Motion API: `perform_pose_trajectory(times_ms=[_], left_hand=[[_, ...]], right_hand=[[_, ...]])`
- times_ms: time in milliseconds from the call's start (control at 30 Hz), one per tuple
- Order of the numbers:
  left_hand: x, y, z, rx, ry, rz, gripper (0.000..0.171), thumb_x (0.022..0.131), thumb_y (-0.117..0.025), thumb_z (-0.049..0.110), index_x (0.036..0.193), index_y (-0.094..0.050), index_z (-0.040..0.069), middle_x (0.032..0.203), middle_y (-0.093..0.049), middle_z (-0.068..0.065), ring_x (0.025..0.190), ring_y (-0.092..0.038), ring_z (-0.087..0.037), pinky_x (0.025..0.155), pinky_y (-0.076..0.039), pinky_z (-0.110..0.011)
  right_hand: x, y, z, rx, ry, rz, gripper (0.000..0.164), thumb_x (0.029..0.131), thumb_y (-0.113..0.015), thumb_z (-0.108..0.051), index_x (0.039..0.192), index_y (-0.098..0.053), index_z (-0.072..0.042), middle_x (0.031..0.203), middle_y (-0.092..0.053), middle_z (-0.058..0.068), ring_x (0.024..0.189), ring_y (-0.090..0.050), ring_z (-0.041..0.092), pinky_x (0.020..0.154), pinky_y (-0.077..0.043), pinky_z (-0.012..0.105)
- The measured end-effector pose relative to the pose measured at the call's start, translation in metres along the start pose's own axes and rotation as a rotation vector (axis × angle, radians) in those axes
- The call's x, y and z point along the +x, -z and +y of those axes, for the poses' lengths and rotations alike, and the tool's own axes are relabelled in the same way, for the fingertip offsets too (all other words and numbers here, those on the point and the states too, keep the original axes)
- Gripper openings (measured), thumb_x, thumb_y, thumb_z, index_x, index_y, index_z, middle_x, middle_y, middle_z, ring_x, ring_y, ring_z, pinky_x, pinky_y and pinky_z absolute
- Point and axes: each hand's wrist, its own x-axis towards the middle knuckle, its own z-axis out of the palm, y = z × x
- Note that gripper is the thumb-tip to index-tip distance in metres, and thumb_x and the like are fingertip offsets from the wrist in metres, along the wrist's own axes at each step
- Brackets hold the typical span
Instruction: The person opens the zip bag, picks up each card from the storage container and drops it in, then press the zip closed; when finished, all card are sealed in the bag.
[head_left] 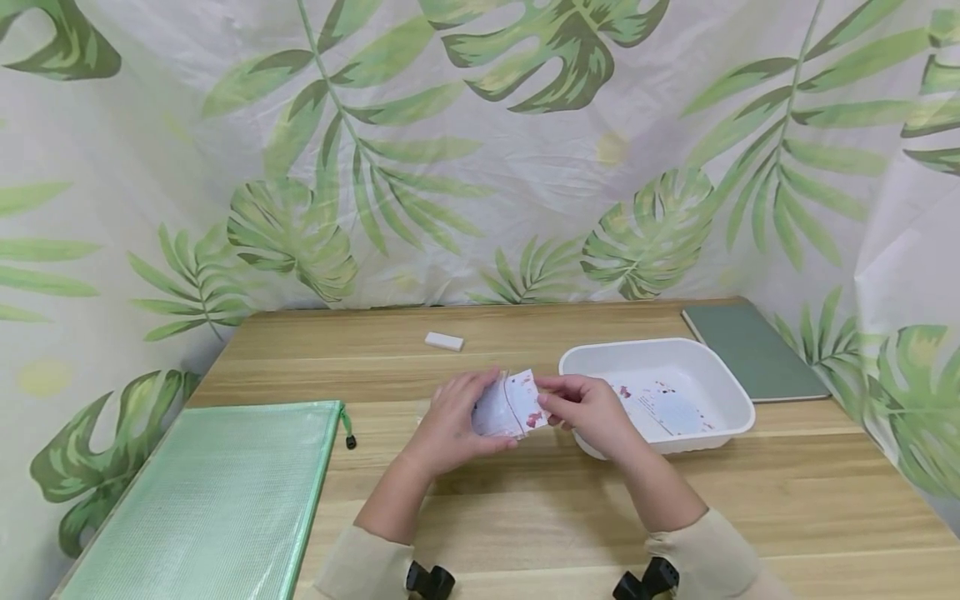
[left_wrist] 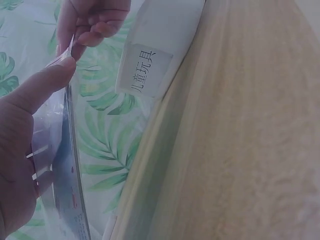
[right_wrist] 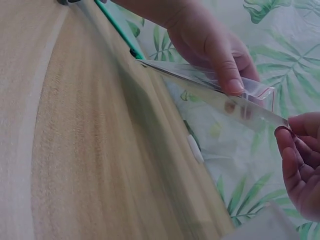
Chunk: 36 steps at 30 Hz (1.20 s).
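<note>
My left hand (head_left: 450, 429) grips a clear zip bag (head_left: 491, 408) with a red seal line, thumb on the near side. A white card (head_left: 529, 398) with small red prints lies partly inside the bag, and its right end sticks out past the opening. Thumb and fingers of my right hand (head_left: 596, 412) pinch that outer end. The right wrist view shows the card (right_wrist: 260, 114) as a thin strip running from the bag to the pinching fingertips. Bag and card are held up above the table, tilted.
Right of the hands stands a white plastic tub (head_left: 731, 408) with a similar printed card (head_left: 663, 410) inside and a label (left_wrist: 145, 67) on its wall. Behind it lies a green notebook (head_left: 765, 354). A small white block (head_left: 444, 341) is farther back. A green mesh zip pouch (head_left: 217, 492) lies left.
</note>
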Motion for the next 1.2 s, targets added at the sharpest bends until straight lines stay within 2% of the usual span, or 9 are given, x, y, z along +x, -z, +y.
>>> perform_pose_trajectory(times_ms=[167,367,533,767,833,933,1033,1100,1200], left_hand=[[0.0,0.0,0.001,-0.015,0.007,-0.006,0.089,0.068,-0.087,0.038,0.143,-0.048,0.011,0.138,-0.056,-0.008,0.129,-0.048,-0.027,0.107,-0.035,-0.05],[0.0,0.001,0.002,-0.015,0.014,-0.011,0.088,0.069,-0.087,0.038,0.143,-0.048,0.011,0.138,-0.056,-0.008,0.129,-0.048,-0.027,0.106,-0.035,-0.05],[0.0,0.001,0.002,-0.013,0.008,-0.006,0.087,0.069,-0.087,0.038,0.142,-0.049,0.011,0.138,-0.056,-0.008,0.129,-0.049,-0.027,0.105,-0.036,-0.049],[0.0,-0.002,0.001,-0.013,-0.005,-0.003,0.088,0.069,-0.087,0.038,0.143,-0.048,0.01,0.136,-0.057,-0.007,0.127,-0.049,-0.026,0.105,-0.036,-0.049],[0.0,-0.002,0.001,-0.016,-0.004,-0.006,0.088,0.069,-0.087,0.038,0.143,-0.048,0.01,0.136,-0.057,-0.008,0.127,-0.049,-0.027,0.105,-0.036,-0.049],[0.0,-0.001,0.002,-0.011,0.001,-0.004,0.088,0.069,-0.087,0.038,0.142,-0.048,0.009,0.137,-0.057,-0.009,0.128,-0.049,-0.028,0.106,-0.035,-0.05],[0.0,0.0,0.002,-0.013,0.009,-0.006,0.089,0.069,-0.087,0.038,0.143,-0.048,0.008,0.138,-0.057,-0.01,0.129,-0.049,-0.029,0.109,-0.034,-0.051],[0.0,0.001,0.001,-0.018,0.015,-0.008,0.09,0.069,-0.087,0.038,0.143,-0.047,0.008,0.138,-0.056,-0.011,0.131,-0.048,-0.03,0.11,-0.032,-0.052],[0.001,0.001,0.001,-0.028,0.021,-0.011,0.09,0.069,-0.087,0.038,0.144,-0.046,0.008,0.139,-0.055,-0.011,0.132,-0.047,-0.031,0.112,-0.031,-0.053]], right_hand=[[0.004,-0.008,0.003,0.008,0.022,-0.058,0.03,0.09,-0.069,-0.016,0.114,-0.07,0.002,0.082,-0.067,0.0,0.067,-0.055,0.009,0.057,-0.047,0.022],[0.004,-0.012,0.005,0.004,-0.001,-0.034,0.027,0.091,-0.068,-0.018,0.112,-0.072,-0.002,0.082,-0.065,0.0,0.067,-0.055,0.011,0.058,-0.048,0.022],[0.006,-0.016,0.006,0.025,0.013,-0.068,0.028,0.088,-0.072,-0.018,0.111,-0.073,-0.001,0.078,-0.065,-0.006,0.064,-0.051,0.008,0.055,-0.045,0.02],[0.007,-0.025,0.007,-0.068,0.016,-0.061,0.022,0.085,-0.072,-0.012,0.105,-0.075,-0.001,0.088,-0.071,0.006,0.072,-0.053,0.008,0.058,-0.045,0.019],[0.007,-0.025,0.006,-0.073,0.013,-0.058,0.023,0.086,-0.072,-0.013,0.105,-0.075,-0.002,0.088,-0.071,0.006,0.072,-0.052,0.007,0.058,-0.044,0.019],[0.007,-0.017,0.003,-0.06,0.014,-0.045,0.026,0.087,-0.072,-0.016,0.109,-0.073,-0.002,0.083,-0.069,0.002,0.066,-0.051,0.008,0.055,-0.044,0.021],[0.01,0.001,0.002,-0.062,0.014,-0.005,0.028,0.088,-0.072,-0.016,0.112,-0.071,-0.001,0.081,-0.066,0.0,0.065,-0.052,0.009,0.055,-0.045,0.021],[0.014,0.017,0.005,-0.103,0.01,0.027,0.029,0.088,-0.071,-0.016,0.113,-0.07,0.0,0.081,-0.066,0.002,0.067,-0.053,0.01,0.057,-0.046,0.022],[0.024,0.043,0.013,-0.238,-0.025,0.058,0.03,0.089,-0.07,-0.017,0.115,-0.07,-0.002,0.087,-0.067,0.006,0.076,-0.055,0.013,0.065,-0.047,0.023]])
